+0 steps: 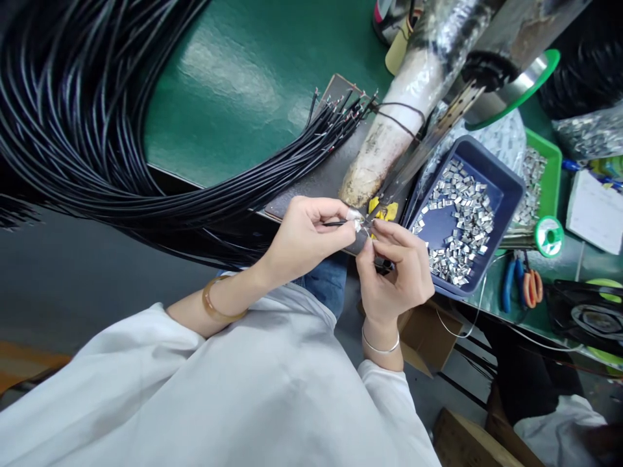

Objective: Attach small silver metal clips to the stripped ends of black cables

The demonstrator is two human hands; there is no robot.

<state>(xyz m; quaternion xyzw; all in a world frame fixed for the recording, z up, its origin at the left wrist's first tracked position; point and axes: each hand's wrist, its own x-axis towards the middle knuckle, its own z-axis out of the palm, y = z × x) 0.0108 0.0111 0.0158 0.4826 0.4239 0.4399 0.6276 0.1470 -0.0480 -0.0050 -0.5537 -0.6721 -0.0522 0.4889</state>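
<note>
My left hand pinches a black cable near its end, with white covering on the fingertips. A small pale piece shows at the cable's end, too small to make out. Close beside it, my right hand has thumb and forefinger closed on a thin silvery solder wire. Between the two hands' fingertips comes down the tip of a fixed soldering iron. Behind the tip lies a crumpled yellow sponge.
A thick bundle of black cables crosses the green table from the left. To the right stand a blue bin of small metal parts, a green tray, a solder spool and pliers. A wrapped white tube slants overhead.
</note>
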